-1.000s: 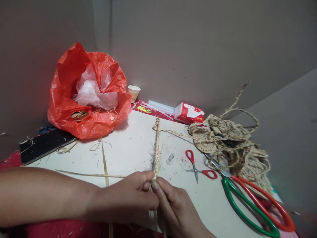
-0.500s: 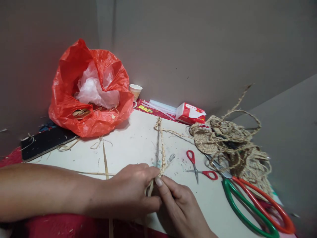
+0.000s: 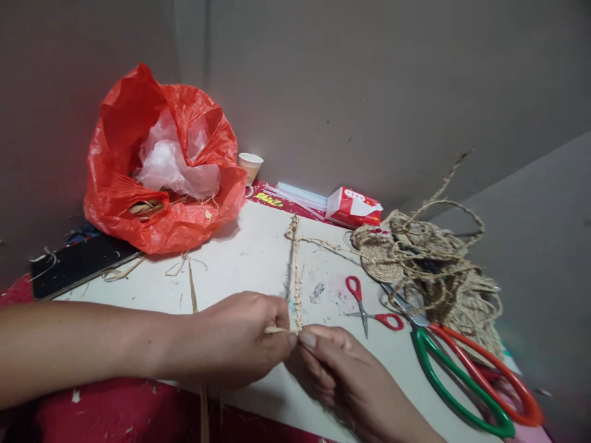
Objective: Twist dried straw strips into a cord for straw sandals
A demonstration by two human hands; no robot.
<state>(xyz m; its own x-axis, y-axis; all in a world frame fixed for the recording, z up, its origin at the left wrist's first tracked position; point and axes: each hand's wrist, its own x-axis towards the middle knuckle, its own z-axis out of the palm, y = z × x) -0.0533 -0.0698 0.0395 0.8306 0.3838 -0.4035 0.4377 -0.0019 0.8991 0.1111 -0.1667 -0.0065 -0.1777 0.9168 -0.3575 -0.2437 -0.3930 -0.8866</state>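
A thin braided straw cord [image 3: 296, 271] runs down the white board to my fingertips. My right hand [image 3: 346, 369] pinches its lower end between thumb and forefinger. Just left of it, my left hand [image 3: 249, 338] is closed on a pale flat straw strand [image 3: 276, 330] that meets the cord. The two thumbs nearly touch. From its far part, the cord stretches right to a tangled pile of braided straw cord [image 3: 434, 264]. Another loose straw strip [image 3: 192, 286] passes beneath my left forearm.
Small red-handled scissors [image 3: 364, 317] lie spread right of my hands, beside large scissors with green and orange handles [image 3: 455, 381]. A red plastic bag [image 3: 157, 231], paper cup [image 3: 250, 167] and tissue pack [image 3: 353, 208] stand behind. A dark flat panel [image 3: 78, 267] lies left.
My hands have drawn slightly apart, the right one shifting a little right. The braided cord now hangs straighter, and the strand in my left hand points sideways. The view has shifted slightly.
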